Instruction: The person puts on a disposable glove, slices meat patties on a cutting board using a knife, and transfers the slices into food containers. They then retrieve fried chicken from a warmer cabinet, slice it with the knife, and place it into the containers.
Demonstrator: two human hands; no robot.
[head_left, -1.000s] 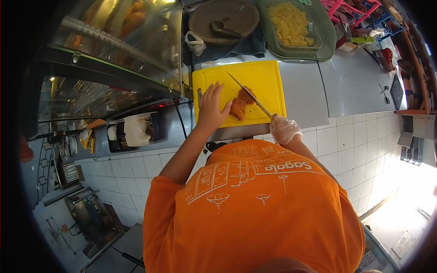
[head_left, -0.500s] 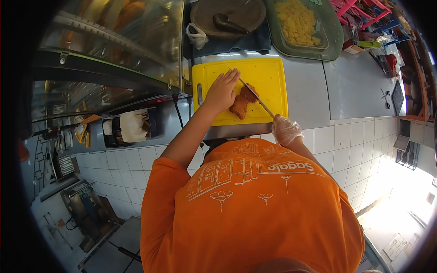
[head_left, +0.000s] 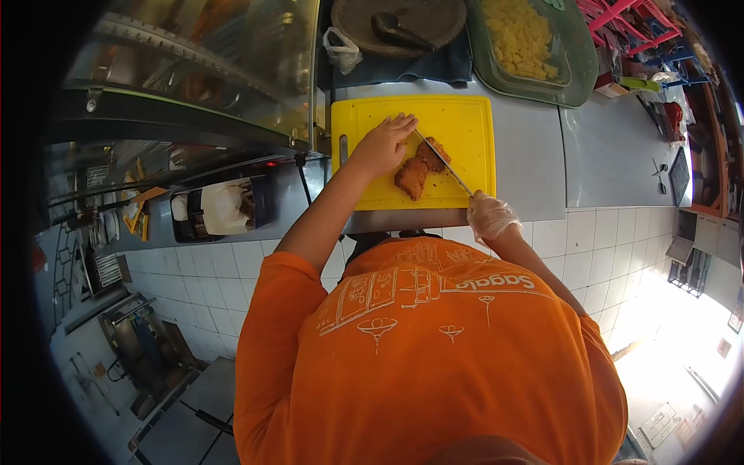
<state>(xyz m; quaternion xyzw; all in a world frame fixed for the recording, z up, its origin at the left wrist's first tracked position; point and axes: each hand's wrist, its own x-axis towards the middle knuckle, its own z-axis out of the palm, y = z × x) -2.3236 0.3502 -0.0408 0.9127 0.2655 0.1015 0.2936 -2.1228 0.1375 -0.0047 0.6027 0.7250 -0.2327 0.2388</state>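
Observation:
A yellow cutting board (head_left: pixel 465 124) lies on the steel counter in front of me. On it is a browned, crumbed piece of fried food (head_left: pixel 411 180), like a fried cutlet. A knife (head_left: pixel 452 174) lies slantwise across its upper right part. My right hand (head_left: pixel 490 217), in a clear plastic glove, is closed round the knife's handle at the board's front right edge. My bare left hand (head_left: pixel 385 143) is over the board's left half, fingers stretched out at the knife's tip end. Whether these fingers press on the blade, I cannot tell.
Behind the board are a round stone mortar (head_left: pixel 457 15) with a dark pestle (head_left: pixel 399 31), a knotted plastic bag (head_left: pixel 342 50) and a green tub (head_left: pixel 585 77) with yellow chunks. A glass cabinet (head_left: pixel 209 70) stands left, above a black box (head_left: pixel 182 229). Scissors (head_left: pixel 660 174) lie right.
The view has shifted slightly. My left fingers have moved a little along the knife's tip end, and the blade still lies across the fried piece, held in my right hand.

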